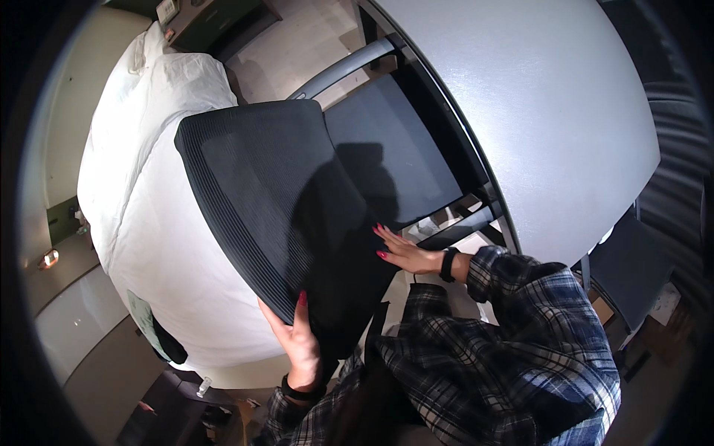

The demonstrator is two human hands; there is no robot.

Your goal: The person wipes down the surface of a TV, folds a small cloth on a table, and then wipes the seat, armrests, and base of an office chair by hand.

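A black office chair's mesh backrest stands before me, its grey seat reaching partly beneath the table. My left hand holds the backrest's near top corner, thumb on one face and fingers around the outer edge. Fingers stretched and slightly apart, my right hand lies against the near side of the backrest, close to the seat. Whether it presses or only rests there, I cannot tell. A grey armrest curves along the far side; the near armrest is beside my right hand. Shadow covers part of the backrest and seat.
To the left, a bed with a white duvet comes close to the backrest. A dark, patterned cloth hangs at its edge. Another dark chair is at the right, near the table corner. A dark cabinet stands at the back.
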